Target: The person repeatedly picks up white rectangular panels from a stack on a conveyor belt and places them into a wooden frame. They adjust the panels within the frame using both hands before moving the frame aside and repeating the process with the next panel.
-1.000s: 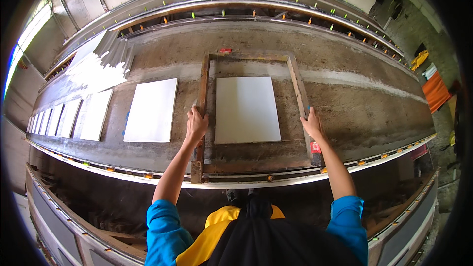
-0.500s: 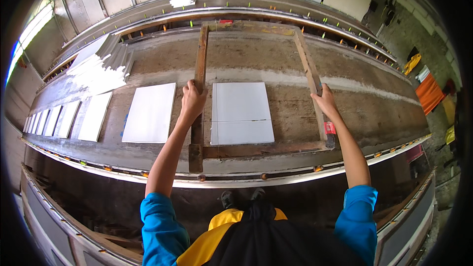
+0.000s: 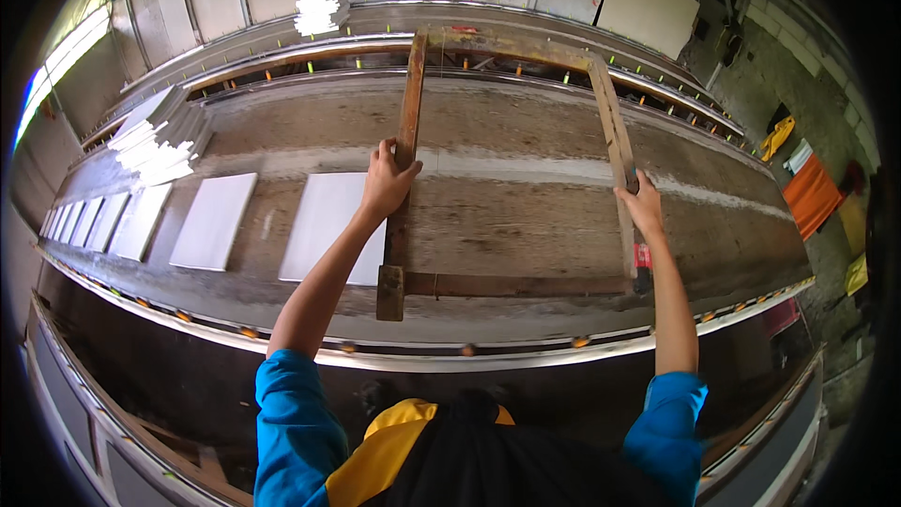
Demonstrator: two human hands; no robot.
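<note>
Both hands carry a large rectangular wooden frame (image 3: 516,285) over a long brown table (image 3: 723,225). My left hand (image 3: 388,180) is wrapped round its left bar, and my right hand (image 3: 643,205) grips the right bar above a red and black patch. Bare table surface shows through the opening. Just left of the frame lies a flat white panel (image 3: 324,221), partly covered by my left forearm and hand. Another white panel (image 3: 216,223) lies further left, followed by a row of several more toward the table's left end.
Uneven stacks of white sheets (image 3: 160,145) stand at the table's far left, with another stack (image 3: 322,0) on a second bench behind. Small orange and green pegs line the table edges. Orange cloth (image 3: 812,190) hangs at the right. A lower bench (image 3: 113,413) stands near my left side.
Relative to the panels, the frame has moved right with both hands. The panel that was inside its opening now lies outside, left of it. My view has shifted right too.
</note>
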